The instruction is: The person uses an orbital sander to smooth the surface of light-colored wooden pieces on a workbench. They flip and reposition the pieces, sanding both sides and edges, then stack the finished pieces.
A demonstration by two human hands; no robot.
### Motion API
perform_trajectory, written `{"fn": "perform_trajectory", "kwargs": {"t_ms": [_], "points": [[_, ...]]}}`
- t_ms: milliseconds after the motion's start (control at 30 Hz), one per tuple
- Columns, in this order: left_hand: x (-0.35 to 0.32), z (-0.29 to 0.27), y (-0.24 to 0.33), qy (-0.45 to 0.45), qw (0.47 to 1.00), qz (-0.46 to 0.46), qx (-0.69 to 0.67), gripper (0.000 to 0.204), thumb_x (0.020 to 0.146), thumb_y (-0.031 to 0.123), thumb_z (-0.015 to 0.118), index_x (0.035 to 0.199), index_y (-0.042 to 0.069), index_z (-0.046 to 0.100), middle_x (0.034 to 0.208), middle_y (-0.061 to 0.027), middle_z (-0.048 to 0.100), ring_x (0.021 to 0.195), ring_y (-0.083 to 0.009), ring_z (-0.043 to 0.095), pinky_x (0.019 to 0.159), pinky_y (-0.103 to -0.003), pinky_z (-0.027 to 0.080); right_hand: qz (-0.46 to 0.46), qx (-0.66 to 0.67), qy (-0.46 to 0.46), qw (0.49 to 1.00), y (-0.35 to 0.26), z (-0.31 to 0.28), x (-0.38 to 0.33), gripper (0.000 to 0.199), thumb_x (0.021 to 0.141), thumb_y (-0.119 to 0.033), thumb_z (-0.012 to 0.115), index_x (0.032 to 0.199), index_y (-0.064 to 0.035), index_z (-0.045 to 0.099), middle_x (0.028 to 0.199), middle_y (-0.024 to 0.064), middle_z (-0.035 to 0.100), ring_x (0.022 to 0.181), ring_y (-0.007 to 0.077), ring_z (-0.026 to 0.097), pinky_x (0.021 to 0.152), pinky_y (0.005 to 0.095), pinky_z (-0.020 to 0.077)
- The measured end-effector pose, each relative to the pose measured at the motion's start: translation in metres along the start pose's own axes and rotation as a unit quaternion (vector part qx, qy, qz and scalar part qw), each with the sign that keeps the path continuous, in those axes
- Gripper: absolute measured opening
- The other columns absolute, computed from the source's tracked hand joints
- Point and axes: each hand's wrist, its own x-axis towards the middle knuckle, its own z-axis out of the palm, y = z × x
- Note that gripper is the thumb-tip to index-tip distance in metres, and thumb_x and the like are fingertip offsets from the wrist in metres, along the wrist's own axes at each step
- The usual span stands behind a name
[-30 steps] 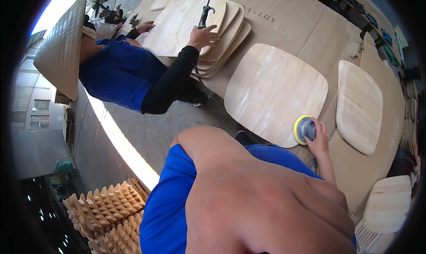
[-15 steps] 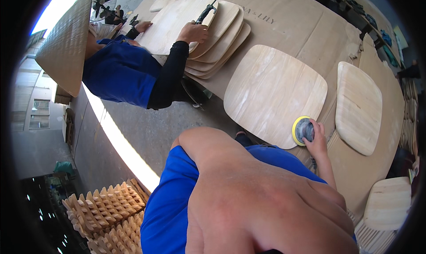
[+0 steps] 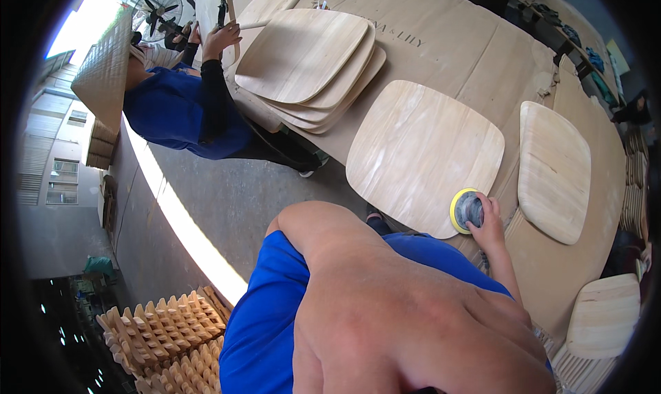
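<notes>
My right hand (image 3: 487,223) is closed around a round grey sander (image 3: 471,209) with a yellow-rimmed pad. The pad is tilted and lies against the near right corner of a pale, rounded wooden board (image 3: 423,153). Flat on the covered table, the board reaches to the table's near edge. To its right rests another wooden board (image 3: 555,170), narrower in this view. My left hand is out of sight. Bare skin and blue clothing fill the lower middle and hide part of my right arm.
A co-worker in a conical hat (image 3: 107,70) stands at the left, holding a raised board and a black corded tool (image 3: 222,12). Several boards are stacked (image 3: 303,57) beside them. Notched wooden pieces (image 3: 165,325) are piled at lower left; another board (image 3: 603,316) lies at lower right.
The co-worker has lifted a board off the stack and moved it left, tilting it upright. My right hand keeps its grip on the sander at the same corner, with hardly any shift.
</notes>
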Motion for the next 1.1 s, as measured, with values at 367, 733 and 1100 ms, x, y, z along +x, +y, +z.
{"fn": "perform_trajectory", "kwargs": {"t_ms": [367,733,1100], "points": [[0.0,-0.011,0.067,-0.129,0.947,0.082,0.281,0.002,0.081,0.007,0.065,0.08,0.008,0.063,0.097,-0.0106,0.064,0.079,-0.0196,0.061,0.068,-0.036,0.048,0.009,0.007,0.0,1.0,0.0,-0.005,-0.001,0.079,0.066,-0.001,0.079,0.134,-0.0187,0.045,0.125,0.0147,0.044,0.097,0.0336,0.059,0.085,0.041,0.0509],[-0.02,0.016,0.047,-0.144,0.952,0.131,0.237,0.015,0.086,0.001,0.053,0.074,0.008,0.06,0.073,-0.0026,0.056,0.063,-0.0123,0.054,0.056,-0.024,0.038,-0.009,-0.014,0.009,1.0,-0.005,-0.006,0.005,0.08,0.065,-0.004,0.08,0.134,-0.0208,0.045,0.129,0.016,0.043,0.104,0.0381,0.058,0.087,0.0429,0.051],[-0.028,0.007,0.06,0.202,0.735,0.321,0.563,0.022,0.077,-0.002,0.064,0.065,0.009,0.048,0.057,-0.0021,0.054,0.045,-0.0116,0.048,0.044,-0.027,0.03,-0.011,-0.008,0.016,1.0,-0.005,-0.004,0.003,0.081,0.065,0.001,0.078,0.135,-0.0184,0.044,0.128,0.0146,0.044,0.106,0.0358,0.056,0.089,0.0405,0.0495]]}}
